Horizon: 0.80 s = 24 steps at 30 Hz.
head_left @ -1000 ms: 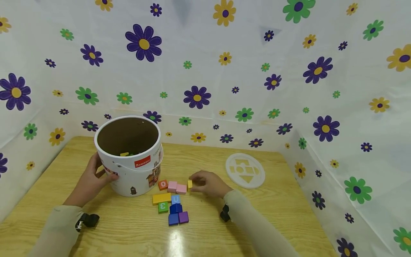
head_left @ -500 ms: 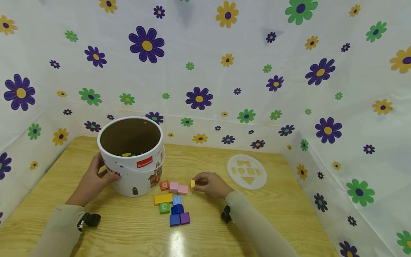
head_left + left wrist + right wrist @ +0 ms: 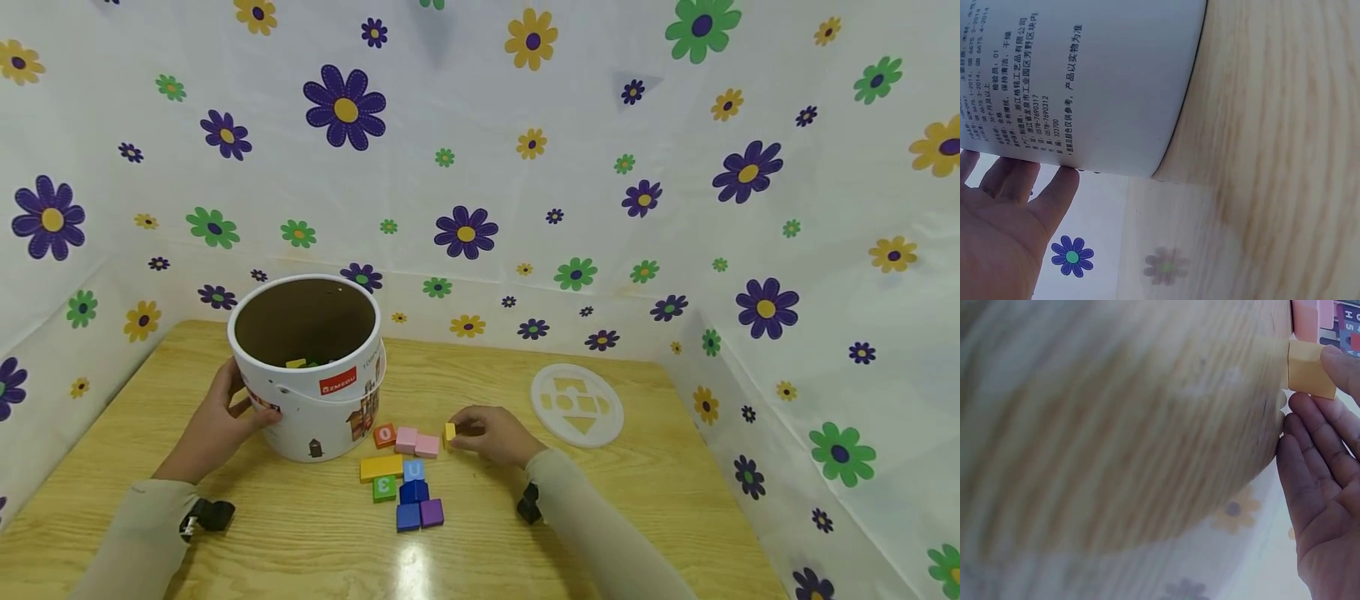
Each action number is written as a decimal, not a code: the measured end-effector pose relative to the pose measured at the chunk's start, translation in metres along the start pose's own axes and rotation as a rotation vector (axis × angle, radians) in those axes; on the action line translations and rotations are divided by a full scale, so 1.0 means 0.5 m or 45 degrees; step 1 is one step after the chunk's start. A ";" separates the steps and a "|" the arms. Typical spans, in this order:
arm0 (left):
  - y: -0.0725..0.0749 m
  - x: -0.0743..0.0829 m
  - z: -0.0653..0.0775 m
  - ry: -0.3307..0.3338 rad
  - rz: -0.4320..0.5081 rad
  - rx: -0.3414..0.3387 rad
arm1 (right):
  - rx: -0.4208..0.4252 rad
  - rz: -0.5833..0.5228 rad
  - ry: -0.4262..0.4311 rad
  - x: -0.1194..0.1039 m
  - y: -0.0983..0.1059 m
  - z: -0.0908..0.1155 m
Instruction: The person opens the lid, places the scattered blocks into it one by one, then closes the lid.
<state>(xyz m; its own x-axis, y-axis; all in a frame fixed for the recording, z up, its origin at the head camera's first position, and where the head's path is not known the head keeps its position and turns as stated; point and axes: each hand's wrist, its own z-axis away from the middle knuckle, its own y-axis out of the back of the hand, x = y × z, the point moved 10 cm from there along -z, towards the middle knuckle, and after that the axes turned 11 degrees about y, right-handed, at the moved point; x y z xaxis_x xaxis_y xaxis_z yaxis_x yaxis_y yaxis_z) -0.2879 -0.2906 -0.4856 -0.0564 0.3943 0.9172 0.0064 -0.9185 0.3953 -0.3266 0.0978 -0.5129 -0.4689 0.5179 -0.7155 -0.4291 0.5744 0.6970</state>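
A white bucket [image 3: 300, 425] with a red label stands upright on the left of the table, with several blocks visible inside. My left hand [image 3: 225, 417] grips its left side, thumb on the front wall. In the left wrist view, the fingertips [image 3: 1063, 181] meet the bucket's printed wall. My right hand [image 3: 495, 435] pinches a small yellow block [image 3: 449, 435] between thumb and fingers, standing on end just right of two pink blocks [image 3: 417, 442]. Seen from the right wrist, the thumb overlaps one side of the yellow block [image 3: 1305, 367], and the other fingers extend beneath it.
Left of the pink blocks is a red block [image 3: 385, 435] marked 0. Nearer lie a long yellow block [image 3: 381, 468], a green block [image 3: 384, 489], several blue blocks [image 3: 408, 517] and a purple one [image 3: 432, 512]. A white disc with cut-out shapes [image 3: 555, 421] lies at right.
The head view has shifted slightly. The left hand keeps its grip on the bucket, and the right hand still pinches the yellow block in nearly the same spot.
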 end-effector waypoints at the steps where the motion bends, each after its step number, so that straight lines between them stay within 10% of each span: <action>1: 0.000 0.001 0.000 0.002 -0.002 -0.002 | 0.001 -0.006 0.002 0.001 -0.001 0.001; 13: 0.000 0.005 0.002 -0.003 -0.020 -0.009 | 0.066 0.035 -0.017 -0.013 0.015 -0.008; 24: 0.000 0.009 0.004 -0.006 -0.030 -0.003 | 0.544 -0.010 0.264 -0.167 0.148 -0.084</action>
<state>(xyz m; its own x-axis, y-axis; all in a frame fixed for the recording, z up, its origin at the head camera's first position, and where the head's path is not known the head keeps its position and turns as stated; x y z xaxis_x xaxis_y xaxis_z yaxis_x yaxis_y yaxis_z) -0.2859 -0.2888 -0.4814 -0.0515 0.4159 0.9079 0.0025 -0.9091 0.4166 -0.3517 0.0703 -0.3997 -0.6297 0.3998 -0.6661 -0.0979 0.8098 0.5785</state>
